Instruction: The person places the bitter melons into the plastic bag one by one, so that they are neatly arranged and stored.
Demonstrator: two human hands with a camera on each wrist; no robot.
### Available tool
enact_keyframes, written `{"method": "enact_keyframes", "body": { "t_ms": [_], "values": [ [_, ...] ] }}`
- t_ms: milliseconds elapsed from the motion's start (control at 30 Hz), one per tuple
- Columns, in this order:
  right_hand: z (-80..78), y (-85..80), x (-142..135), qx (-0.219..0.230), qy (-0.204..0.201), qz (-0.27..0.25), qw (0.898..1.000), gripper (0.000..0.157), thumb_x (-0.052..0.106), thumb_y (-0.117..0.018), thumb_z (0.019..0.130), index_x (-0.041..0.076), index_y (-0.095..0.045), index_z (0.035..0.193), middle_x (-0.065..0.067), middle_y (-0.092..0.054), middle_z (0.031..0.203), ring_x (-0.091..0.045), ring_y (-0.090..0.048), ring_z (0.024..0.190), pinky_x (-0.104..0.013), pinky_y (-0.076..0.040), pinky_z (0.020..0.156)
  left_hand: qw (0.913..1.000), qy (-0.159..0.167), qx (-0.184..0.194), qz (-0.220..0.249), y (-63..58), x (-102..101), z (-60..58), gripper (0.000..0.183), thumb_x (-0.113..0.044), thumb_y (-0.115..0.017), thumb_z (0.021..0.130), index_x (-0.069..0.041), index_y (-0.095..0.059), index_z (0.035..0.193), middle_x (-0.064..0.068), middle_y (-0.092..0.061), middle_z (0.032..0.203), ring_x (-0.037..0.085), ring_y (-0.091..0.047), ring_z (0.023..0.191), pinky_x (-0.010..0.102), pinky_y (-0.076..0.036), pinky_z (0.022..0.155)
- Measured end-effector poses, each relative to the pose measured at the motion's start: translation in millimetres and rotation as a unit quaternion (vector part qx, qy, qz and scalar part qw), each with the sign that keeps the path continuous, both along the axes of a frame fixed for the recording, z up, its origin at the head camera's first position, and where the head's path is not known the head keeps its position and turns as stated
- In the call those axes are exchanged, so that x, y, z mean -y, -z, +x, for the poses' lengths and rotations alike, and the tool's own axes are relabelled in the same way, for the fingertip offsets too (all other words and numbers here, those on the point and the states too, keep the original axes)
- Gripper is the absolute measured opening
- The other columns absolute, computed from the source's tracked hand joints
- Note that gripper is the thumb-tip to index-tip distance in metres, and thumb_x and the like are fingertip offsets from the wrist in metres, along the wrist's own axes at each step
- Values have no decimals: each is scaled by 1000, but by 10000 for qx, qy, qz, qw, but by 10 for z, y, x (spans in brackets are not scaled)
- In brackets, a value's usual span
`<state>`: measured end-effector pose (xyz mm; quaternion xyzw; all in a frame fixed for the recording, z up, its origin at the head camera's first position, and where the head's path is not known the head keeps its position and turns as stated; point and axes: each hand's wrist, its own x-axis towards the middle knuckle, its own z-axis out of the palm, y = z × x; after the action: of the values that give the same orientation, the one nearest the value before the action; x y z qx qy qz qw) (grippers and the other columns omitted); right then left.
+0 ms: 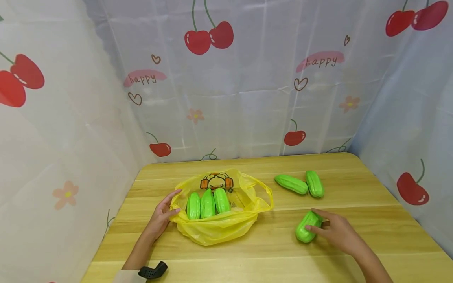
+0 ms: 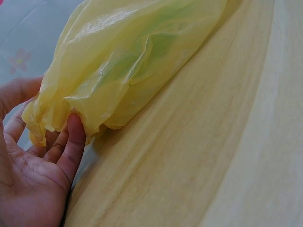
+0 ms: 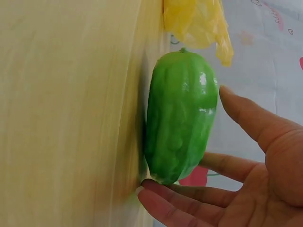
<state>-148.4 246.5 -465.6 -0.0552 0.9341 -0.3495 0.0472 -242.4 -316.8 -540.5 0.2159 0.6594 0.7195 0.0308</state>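
Observation:
A yellow plastic bag [image 1: 216, 232] with a cartoon duck print lies with its mouth spread, several green cucumbers [image 1: 207, 203] inside. My left hand [image 1: 162, 215] holds the bag's left rim between thumb and fingers. In the left wrist view, that hand [image 2: 40, 175] has its fingertips at the gathered edge. To the right, my right hand [image 1: 339, 232] grips another ridged, shiny cucumber [image 1: 307, 228], thumb at one side and fingers at the other. The right wrist view shows this cucumber [image 3: 180, 113] close to the tabletop, the hand [image 3: 251, 175] around its lower end.
Two more cucumbers, one slanted [image 1: 291, 184] and one more upright [image 1: 314, 184], lie on the wooden table [image 1: 226, 263] behind my right hand. The bag's loop handle [image 1: 267, 192] sticks out to the right. White curtains [image 1: 247, 78] with cherry prints enclose the table's back and sides.

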Motion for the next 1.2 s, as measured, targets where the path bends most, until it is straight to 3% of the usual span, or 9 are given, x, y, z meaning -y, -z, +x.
{"method": "enact_keyframes", "body": {
  "t_ms": [267, 467, 900, 1200],
  "values": [
    [-4, 20, 2, -57, -382, 76, 9992, 86, 44, -81, 83, -6, -50, 145, -33, -55, 137, -38, -66, 105, -46, -56, 78, 10000, -12, 60, 49, -5, -8, 7, 64, 8, -56, 96, 5, -30, 155, 20, -19, 165, 8, -18, 148, 21, -40, 108],
    [-4, 13, 21, -17, -403, -28, 9992, 88, 43, -83, 82, -5, -48, 147, -33, -54, 139, -37, -66, 103, -37, -53, 71, 10000, -29, 37, 35, -11, -8, 9, 64, 8, -55, 97, 5, -31, 155, 20, -20, 165, 6, -18, 148, 20, -37, 110],
    [-37, 32, 113, -376, -535, 51, 9978, 80, 40, -81, 86, -7, -51, 144, -32, -58, 135, -35, -67, 101, -45, -56, 78, 10000, 38, 8, 32, -17, -1, -7, 63, 7, -55, 97, 5, -31, 155, 20, -19, 165, 4, -16, 149, 20, -37, 110],
    [-92, 37, 185, -151, -525, -55, 9985, 77, 42, -80, 86, -3, -55, 143, -28, -58, 136, -31, -66, 101, -43, -55, 78, 10000, 21, 37, 35, -14, 1, 12, 63, 7, -55, 97, 5, -30, 155, 20, -20, 166, 17, -7, 152, 20, -38, 109]
  ]
}}
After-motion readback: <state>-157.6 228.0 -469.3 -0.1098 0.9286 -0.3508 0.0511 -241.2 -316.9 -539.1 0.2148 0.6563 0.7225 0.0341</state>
